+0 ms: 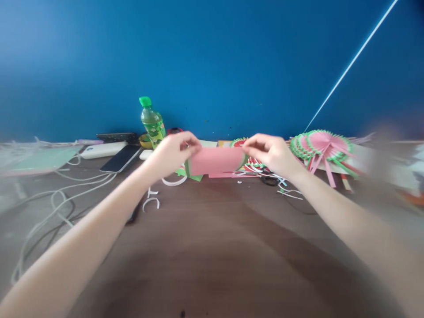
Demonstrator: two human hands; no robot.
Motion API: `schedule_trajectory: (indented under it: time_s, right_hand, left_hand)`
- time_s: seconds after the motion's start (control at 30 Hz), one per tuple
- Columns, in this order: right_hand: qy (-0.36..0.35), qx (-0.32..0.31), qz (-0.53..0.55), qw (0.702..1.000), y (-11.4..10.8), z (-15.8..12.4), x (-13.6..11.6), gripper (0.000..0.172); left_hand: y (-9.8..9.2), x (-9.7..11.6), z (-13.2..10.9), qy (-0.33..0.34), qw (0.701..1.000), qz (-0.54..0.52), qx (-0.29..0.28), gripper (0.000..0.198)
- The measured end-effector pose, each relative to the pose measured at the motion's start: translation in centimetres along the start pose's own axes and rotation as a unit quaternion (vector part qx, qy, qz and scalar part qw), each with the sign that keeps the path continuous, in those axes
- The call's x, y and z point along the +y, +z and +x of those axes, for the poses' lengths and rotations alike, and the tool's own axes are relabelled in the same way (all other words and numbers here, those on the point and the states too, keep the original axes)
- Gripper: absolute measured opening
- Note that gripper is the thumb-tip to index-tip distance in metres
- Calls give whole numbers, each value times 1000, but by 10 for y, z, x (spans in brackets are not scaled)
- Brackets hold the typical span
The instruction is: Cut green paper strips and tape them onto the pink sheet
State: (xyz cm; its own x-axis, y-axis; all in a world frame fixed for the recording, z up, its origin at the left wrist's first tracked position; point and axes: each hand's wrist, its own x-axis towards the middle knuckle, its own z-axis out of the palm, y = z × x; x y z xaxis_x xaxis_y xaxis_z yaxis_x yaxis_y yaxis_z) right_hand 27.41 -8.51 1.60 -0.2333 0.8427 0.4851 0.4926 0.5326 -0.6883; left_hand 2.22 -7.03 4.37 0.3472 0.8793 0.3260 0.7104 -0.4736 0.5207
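Note:
A pink sheet of paper (pixel 217 160) with green side edges is stretched between my two hands, above the far part of the table. My left hand (pixel 179 152) pinches its upper left corner between thumb and fingers. At the upper right corner my right hand (pixel 266 151) pinches it the same way. Behind and below the sheet lie more pink and green paper pieces, partly hidden by it. Pleated pink and green paper fans (pixel 326 143) with paper strips hanging from them lie to the right of my right hand.
A green-capped drink bottle (pixel 152 121) stands by the blue wall (pixel 212 66). Left of it lie a dark phone (pixel 121 159), a white power bank (pixel 104 150) and looping white cables (pixel 62 194). Scissors (pixel 270 180) and paper scraps (pixel 291 193) rest below my right hand on the brown table (pixel 205 256).

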Motion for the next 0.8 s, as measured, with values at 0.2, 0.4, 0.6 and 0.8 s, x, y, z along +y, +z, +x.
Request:
schedule_trajectory:
  time_s: [0.2,0.4,0.6,0.8]
  right_hand:
    - [64,-23,137,988,-17,40,-2,19]
    - [124,-169,32,977,21,13,52,18]
    - [75,-212,-68,972,48,-15,73,12]
    - [33,-216,-91,972,51,-14,71,9]
  left_hand:
    - [-11,-4,31,-65,980,-188,-11,31]
    - [40,-40,7,-55,986,-50,-151,22]
    - [73,-55,-12,4,980,42,-196,15]
    - [74,-63,-12,18,972,33,-230,17]
